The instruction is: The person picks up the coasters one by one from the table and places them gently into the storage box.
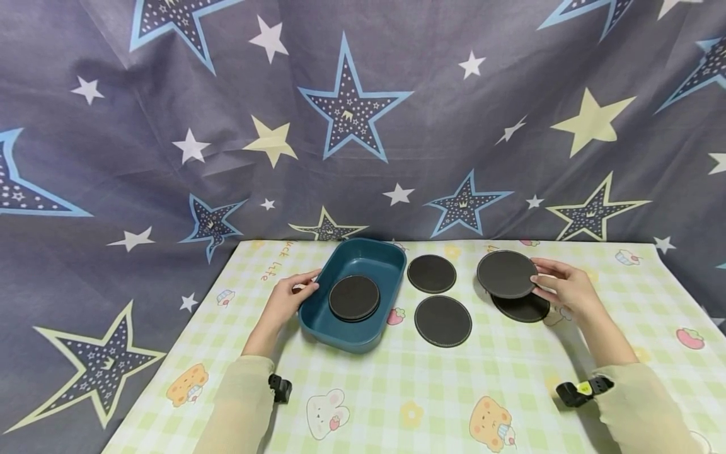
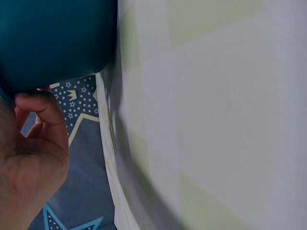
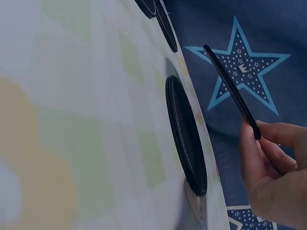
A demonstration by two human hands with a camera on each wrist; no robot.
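Note:
A teal rectangular tray (image 1: 309, 321) with raised walls stands left of centre on the table. My left hand (image 1: 288, 296) pinches its left rim; the left wrist view shows thumb and fingers at the edge of the tray (image 2: 57, 43). Inside lie stacked black round coasters (image 1: 354, 297). My right hand (image 1: 564, 287) pinches a black round coaster (image 1: 507, 273) by its right edge, lifted above the table. Beneath it another coaster (image 1: 524, 309) lies on the cloth, partly hidden; in the right wrist view the held coaster (image 3: 232, 91) is tilted and apart from it.
Two more black coasters, a far one (image 1: 432, 273) and a near one (image 1: 443, 321), lie flat right of the tray. A green-checked tablecloth (image 1: 363, 397) with cartoon prints covers the table. Behind hangs a dark curtain (image 1: 397, 157) with stars.

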